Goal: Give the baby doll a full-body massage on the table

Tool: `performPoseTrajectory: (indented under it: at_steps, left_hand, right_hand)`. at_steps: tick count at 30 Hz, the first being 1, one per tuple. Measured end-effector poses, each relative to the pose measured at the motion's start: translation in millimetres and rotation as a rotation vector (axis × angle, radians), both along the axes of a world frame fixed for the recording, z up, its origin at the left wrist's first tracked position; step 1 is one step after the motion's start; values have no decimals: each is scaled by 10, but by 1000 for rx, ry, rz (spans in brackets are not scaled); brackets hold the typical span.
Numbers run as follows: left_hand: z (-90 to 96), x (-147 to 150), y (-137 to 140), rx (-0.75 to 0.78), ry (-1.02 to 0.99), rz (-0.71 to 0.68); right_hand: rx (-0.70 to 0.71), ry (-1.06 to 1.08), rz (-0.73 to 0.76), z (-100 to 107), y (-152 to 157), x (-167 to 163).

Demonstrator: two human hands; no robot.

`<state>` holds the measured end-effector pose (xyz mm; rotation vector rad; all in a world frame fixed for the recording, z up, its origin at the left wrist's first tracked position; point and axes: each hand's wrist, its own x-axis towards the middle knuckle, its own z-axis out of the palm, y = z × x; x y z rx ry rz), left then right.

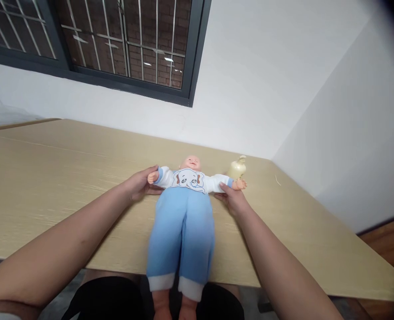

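A baby doll (185, 213) lies on its back on the wooden table, its head away from me and its feet past the near edge. It wears blue trousers with white cuffs and a white top with an elephant bib (188, 180). My left hand (144, 183) is closed around the doll's arm on the left, near the wrist, thumb on top. My right hand (231, 195) grips the other sleeve just short of its blue cuff, with the fingers partly hidden beneath. Both doll arms are stretched out sideways.
A cream pump bottle (238, 167) stands beyond the doll's hand on the right. The table (66, 160) meets a white wall (250, 89) at the back, below a barred window (126, 40). A thin pale strip (277, 180) lies right of the bottle.
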<state>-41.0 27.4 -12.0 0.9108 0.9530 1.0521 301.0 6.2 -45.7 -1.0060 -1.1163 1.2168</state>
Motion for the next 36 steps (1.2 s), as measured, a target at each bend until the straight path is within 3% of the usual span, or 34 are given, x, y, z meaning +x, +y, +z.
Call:
performPoseTrajectory:
  at_steps: [7,11,14,18,23,29,32,36]
  left_hand:
    - [23,-477,197,-86,143,-118]
    - [74,-579,167,-20,149,-199]
    - [126,-528,99,94,251,-239]
    - [155,-468,49,223,584,-323]
    - [73,-378,20,447,817,-175]
    - [-93,-51,-144,736,1367,-133]
    - [-83,71,-252,972,1376,-234]
    - [2,217,-503,1244,1230,-404]
  right_hand:
    - [-119,66,-121,-60,59,126]
    - [-113,73,-156,-93,89,165]
    - [-116,69,-191,-97,100,182]
    - [-135,73,-241,-92,108,202]
    - [-125,83,-250,-100,120,231]
    - [-118,56,-254,-125,143,274]
    - [-114,46,-263,-133,149,276]
    - [-85,54,-312,-160,170,276]
